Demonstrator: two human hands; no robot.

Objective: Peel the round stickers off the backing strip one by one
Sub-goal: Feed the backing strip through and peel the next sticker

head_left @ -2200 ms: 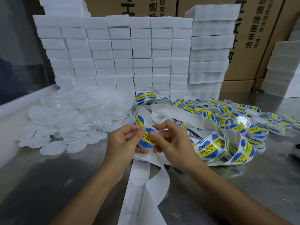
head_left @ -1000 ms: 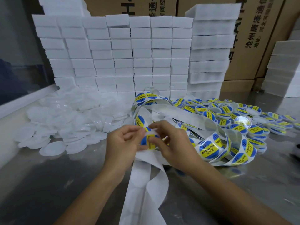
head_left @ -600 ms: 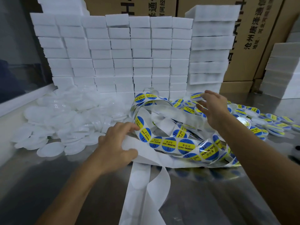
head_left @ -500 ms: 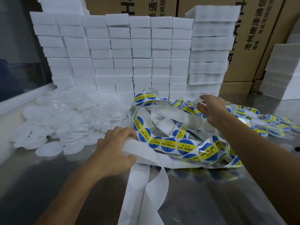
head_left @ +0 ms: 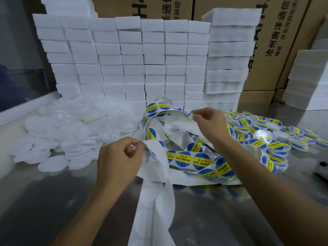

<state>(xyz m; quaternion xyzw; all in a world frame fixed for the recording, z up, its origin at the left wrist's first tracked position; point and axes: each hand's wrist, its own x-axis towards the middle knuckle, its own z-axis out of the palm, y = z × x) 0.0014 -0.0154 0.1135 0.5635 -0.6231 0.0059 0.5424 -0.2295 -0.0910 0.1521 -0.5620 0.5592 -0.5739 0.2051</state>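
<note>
A white backing strip (head_left: 154, 201) lies in loops on the metal table (head_left: 53, 201). Its near part is bare and hangs toward me. Further along, it carries a row of round blue-and-yellow stickers (head_left: 200, 160) marked SOLDERING PASTE. My left hand (head_left: 119, 164) pinches the strip's edge between thumb and fingertips just left of the first sticker. My right hand (head_left: 211, 123) hovers over the far loops of the strip, its fingers loosely curled and nothing visible between them.
A heap of round lids bearing stickers (head_left: 266, 137) spreads at the right. Plain white lids (head_left: 71, 132) are piled at the left. Stacked white foam blocks (head_left: 142, 59) wall off the back, with cardboard boxes (head_left: 276, 41) behind them.
My right hand peeled a sticker, carried it to the lid heap on the right, and has come back left over the strip. My left hand has kept hold of the strip.
</note>
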